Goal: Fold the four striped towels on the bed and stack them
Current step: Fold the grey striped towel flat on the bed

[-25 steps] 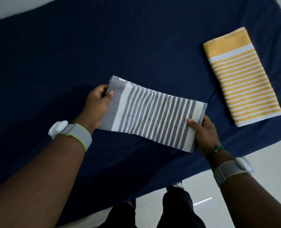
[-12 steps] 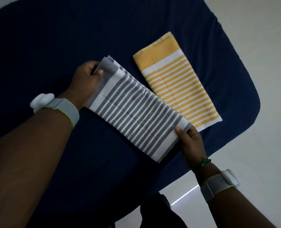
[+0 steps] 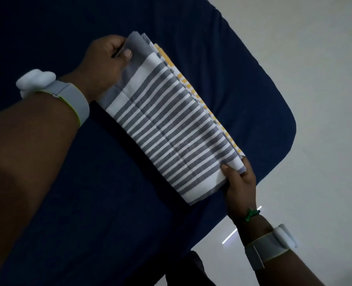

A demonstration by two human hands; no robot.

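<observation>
A folded grey-and-white striped towel (image 3: 171,124) lies over a folded yellow-and-white striped towel (image 3: 231,141), of which only a thin strip shows along the grey towel's right edge. My left hand (image 3: 105,62) grips the grey towel's far end, thumb on top. My right hand (image 3: 239,182) pinches its near end, thumb on top and fingers underneath. Both towels are on the dark blue bed (image 3: 129,213), near its right corner.
The bed's rounded right corner (image 3: 288,129) ends at a pale floor (image 3: 315,58). A bright streak of light (image 3: 230,236) lies on the floor near my right wrist. Both wrists carry grey bands with white devices.
Both hands carried the grey striped towel to the right, from beside the yellow towel to on top of it. The view swung toward the bed's right corner.
</observation>
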